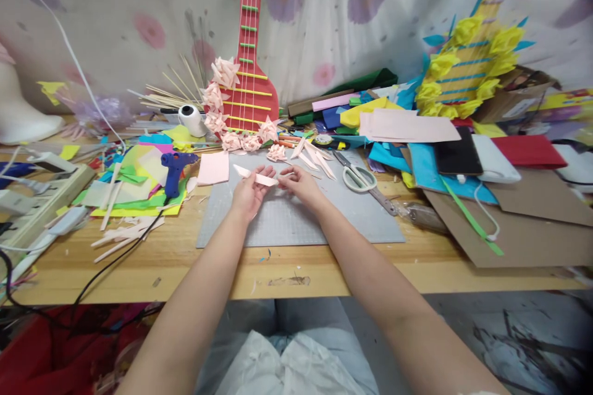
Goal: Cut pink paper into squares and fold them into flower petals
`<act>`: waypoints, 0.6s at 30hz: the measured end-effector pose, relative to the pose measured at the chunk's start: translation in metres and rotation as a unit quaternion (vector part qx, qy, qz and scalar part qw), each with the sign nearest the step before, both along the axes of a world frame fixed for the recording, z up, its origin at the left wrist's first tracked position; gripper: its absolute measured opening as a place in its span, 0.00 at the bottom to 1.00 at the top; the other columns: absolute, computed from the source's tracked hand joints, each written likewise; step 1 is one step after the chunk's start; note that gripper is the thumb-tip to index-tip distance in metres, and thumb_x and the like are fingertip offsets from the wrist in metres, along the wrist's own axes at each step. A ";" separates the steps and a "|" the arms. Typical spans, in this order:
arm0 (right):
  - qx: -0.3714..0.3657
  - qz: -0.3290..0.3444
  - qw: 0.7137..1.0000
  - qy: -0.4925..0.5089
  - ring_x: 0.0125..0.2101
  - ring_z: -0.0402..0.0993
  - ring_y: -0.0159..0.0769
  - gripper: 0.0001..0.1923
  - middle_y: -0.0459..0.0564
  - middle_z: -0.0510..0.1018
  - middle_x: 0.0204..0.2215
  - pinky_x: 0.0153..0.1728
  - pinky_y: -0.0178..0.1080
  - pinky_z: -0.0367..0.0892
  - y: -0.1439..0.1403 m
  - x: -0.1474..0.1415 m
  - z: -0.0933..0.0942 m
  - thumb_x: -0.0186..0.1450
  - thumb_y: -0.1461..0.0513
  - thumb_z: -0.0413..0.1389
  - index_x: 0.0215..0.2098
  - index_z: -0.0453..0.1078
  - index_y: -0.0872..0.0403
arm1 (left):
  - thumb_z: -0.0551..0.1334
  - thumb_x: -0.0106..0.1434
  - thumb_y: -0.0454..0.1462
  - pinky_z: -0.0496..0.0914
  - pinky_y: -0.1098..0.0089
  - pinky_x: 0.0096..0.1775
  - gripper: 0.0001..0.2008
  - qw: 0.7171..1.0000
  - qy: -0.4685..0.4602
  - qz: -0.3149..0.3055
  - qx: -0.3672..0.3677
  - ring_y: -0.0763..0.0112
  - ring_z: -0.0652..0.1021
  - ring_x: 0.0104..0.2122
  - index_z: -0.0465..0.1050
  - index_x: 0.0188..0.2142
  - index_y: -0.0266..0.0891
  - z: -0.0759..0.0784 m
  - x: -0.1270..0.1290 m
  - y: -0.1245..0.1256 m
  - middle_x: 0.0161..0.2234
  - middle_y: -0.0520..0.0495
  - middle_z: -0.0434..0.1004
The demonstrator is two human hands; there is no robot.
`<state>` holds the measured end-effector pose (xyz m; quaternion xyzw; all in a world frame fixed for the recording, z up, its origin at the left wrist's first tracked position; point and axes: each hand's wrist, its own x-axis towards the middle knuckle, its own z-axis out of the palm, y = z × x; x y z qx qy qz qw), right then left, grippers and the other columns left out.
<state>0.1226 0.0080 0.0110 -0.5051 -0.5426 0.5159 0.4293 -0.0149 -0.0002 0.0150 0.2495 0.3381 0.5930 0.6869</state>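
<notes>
Holding a folded pink paper strip [256, 176] above the grey cutting mat [296, 216], I have my left hand [249, 192] under its middle, fingers [265, 171] pinched on it, the strip's pointed end sticking out toward the upper left. My right hand [303, 184] meets the strip's other end, its fingers closed together at the tip, though whether they truly grip the paper or only touch it I cannot tell. Both hands hover over the far half of the mat, which lies on the wooden counter [185, 265].

Just beyond my left hand a square pink sheet [214, 168] lies at the mat's far left corner. Beyond my right hand, several more folded pink strips [315, 159] lie in a loose fan on the mat, and scissors [364, 180] with pale handles rest near them to the right. A blue glue gun [175, 170] stands to the left of the pink sheet, on a heap of yellow and green paper [134, 194]. Farther back, a red cardboard guitar [248, 68] leans on the curtain, with pink paper flowers [221, 99] stuck along its body. At the far right, a second guitar shape carries yellow paper flowers [463, 68], above a pile of coloured sheets and brown cardboard [532, 216].
</notes>
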 end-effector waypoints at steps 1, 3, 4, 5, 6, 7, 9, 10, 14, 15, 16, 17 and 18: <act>0.018 -0.021 0.999 -0.027 0.23 0.68 0.28 0.11 0.43 0.73 0.22 0.23 0.31 0.61 0.003 0.003 -0.001 0.54 0.57 0.56 0.33 0.63 0.53 | 0.48 0.63 0.34 0.67 0.64 0.47 0.11 1.000 -0.003 0.003 -0.003 0.67 0.76 0.41 0.67 0.37 0.33 -0.001 -0.002 0.001 0.40 0.40 0.75; 0.074 -0.074 0.991 -0.089 0.25 0.68 0.29 0.10 0.44 0.73 0.24 0.27 0.33 0.62 0.009 0.014 -0.002 0.54 0.56 0.55 0.32 0.64 0.54 | 0.48 0.62 0.34 0.67 0.63 0.47 0.11 1.000 -0.010 0.002 -0.011 0.67 0.76 0.42 0.67 0.36 0.33 -0.002 -0.005 0.003 0.40 0.40 0.75; 0.107 -0.098 0.981 -0.125 0.27 0.68 0.30 0.10 0.45 0.73 0.26 0.30 0.35 0.63 0.012 0.021 -0.002 0.54 0.57 0.55 0.30 0.64 0.54 | 0.49 0.62 0.35 0.67 0.62 0.47 0.10 1.000 -0.013 0.000 -0.015 0.67 0.76 0.41 0.67 0.36 0.34 -0.003 -0.006 0.003 0.39 0.40 0.75; 0.137 -0.123 0.970 -0.160 0.28 0.68 0.31 0.08 0.46 0.73 0.27 0.33 0.36 0.63 0.015 0.028 -0.002 0.55 0.57 0.54 0.30 0.65 0.54 | 0.49 0.61 0.35 0.67 0.62 0.47 0.10 1.000 -0.015 -0.001 -0.020 0.67 0.76 0.41 0.67 0.36 0.34 -0.004 -0.007 0.004 0.38 0.40 0.75; 0.159 -0.145 0.957 -0.192 0.30 0.68 0.32 0.07 0.47 0.73 0.29 0.35 0.38 0.63 0.017 0.037 -0.001 0.56 0.58 0.52 0.31 0.65 0.54 | 0.50 0.61 0.35 0.67 0.62 0.46 0.10 1.000 -0.015 -0.002 -0.026 0.68 0.76 0.40 0.68 0.36 0.34 -0.004 -0.007 0.004 0.37 0.41 0.75; 0.171 -0.173 0.941 -0.233 0.32 0.68 0.34 0.07 0.49 0.73 0.31 0.36 0.39 0.63 0.018 0.045 0.000 0.56 0.59 0.51 0.32 0.65 0.54 | 0.51 0.61 0.36 0.68 0.62 0.46 0.10 0.999 -0.015 -0.003 -0.031 0.69 0.76 0.38 0.68 0.36 0.35 -0.004 -0.007 0.004 0.35 0.43 0.75; 0.184 -0.230 0.896 -0.333 0.38 0.66 0.39 0.08 0.52 0.73 0.35 0.41 0.43 0.60 0.020 0.061 0.000 0.56 0.61 0.50 0.34 0.66 0.54 | 0.51 0.60 0.38 0.69 0.62 0.44 0.10 0.999 -0.016 -0.007 -0.036 0.72 0.76 0.33 0.68 0.36 0.36 -0.004 -0.008 0.003 0.31 0.46 0.74; 0.174 -0.247 0.875 -0.379 0.40 0.64 0.42 0.11 0.54 0.72 0.37 0.42 0.44 0.59 0.020 0.068 0.000 0.55 0.61 0.51 0.36 0.66 0.55 | 0.52 0.60 0.40 0.69 0.62 0.43 0.11 0.999 -0.017 -0.009 -0.036 0.73 0.75 0.30 0.68 0.36 0.36 -0.003 -0.008 0.002 0.29 0.48 0.73; 0.110 -0.237 0.840 -0.475 0.41 0.64 0.46 0.19 0.58 0.71 0.39 0.43 0.45 0.57 0.022 0.083 -0.005 0.52 0.64 0.53 0.43 0.64 0.57 | 0.50 0.61 0.45 0.70 0.71 0.32 0.16 0.999 -0.020 -0.008 -0.033 0.78 0.71 0.22 0.69 0.36 0.37 0.000 -0.011 0.001 0.25 0.51 0.69; 0.096 -0.232 0.842 -0.478 0.40 0.64 0.46 0.20 0.58 0.72 0.38 0.42 0.45 0.58 0.023 0.085 -0.006 0.52 0.65 0.52 0.44 0.64 0.58 | 0.50 0.61 0.46 0.68 0.73 0.29 0.16 0.999 -0.021 -0.008 -0.032 0.79 0.69 0.21 0.69 0.36 0.37 0.000 -0.012 0.001 0.24 0.52 0.68; 0.084 -0.231 0.845 -0.475 0.39 0.65 0.46 0.20 0.57 0.73 0.37 0.40 0.44 0.58 0.024 0.085 -0.007 0.52 0.66 0.51 0.44 0.64 0.57 | 0.51 0.61 0.46 0.66 0.75 0.25 0.17 0.999 -0.022 -0.010 -0.030 0.80 0.68 0.20 0.69 0.36 0.36 0.001 -0.012 0.001 0.23 0.52 0.67; 0.076 -0.234 0.848 -0.469 0.39 0.66 0.45 0.20 0.56 0.73 0.36 0.39 0.43 0.59 0.025 0.086 -0.008 0.52 0.67 0.50 0.45 0.64 0.57 | 0.52 0.60 0.47 0.64 0.76 0.23 0.16 0.999 -0.022 -0.013 -0.026 0.81 0.66 0.19 0.68 0.36 0.36 0.002 -0.013 0.001 0.23 0.53 0.66; 0.068 -0.242 0.851 -0.462 0.38 0.67 0.45 0.20 0.55 0.74 0.35 0.38 0.43 0.59 0.026 0.087 -0.008 0.53 0.68 0.49 0.45 0.64 0.57 | 0.53 0.59 0.46 0.62 0.77 0.21 0.15 0.999 -0.023 -0.017 -0.022 0.82 0.65 0.18 0.68 0.35 0.36 0.002 -0.014 0.001 0.22 0.53 0.65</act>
